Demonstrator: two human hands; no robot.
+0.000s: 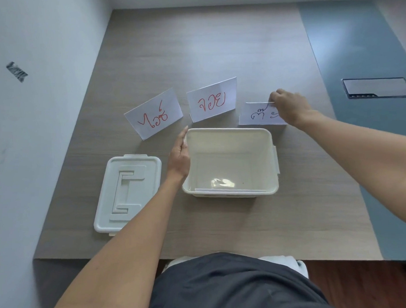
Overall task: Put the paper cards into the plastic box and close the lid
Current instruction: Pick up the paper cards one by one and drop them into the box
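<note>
Three folded cards stand in a row on the surface [224, 51], just beyond the box [274, 179]: a left card [152, 113] and a middle card [210, 100] in red writing, and a right card [256, 115] in dark writing. The box is open, and a thin white sheet seems to lie along its near wall, though whether that is a card is unclear. The lid [127, 192] lies flat to the left of the box, out of the way so the opening stays free.

The right hand [289, 106] reaches to the far right and pinches the top edge of the right card, fingers closed on the fold, probably to lift it without crumpling. The left hand [180, 153] lies flat and open against the left wall of the box, gripping nothing, likely to steady the box while cards go in. All three cards are outside the box, so loading looks barely begun, and closing comes last.
</note>
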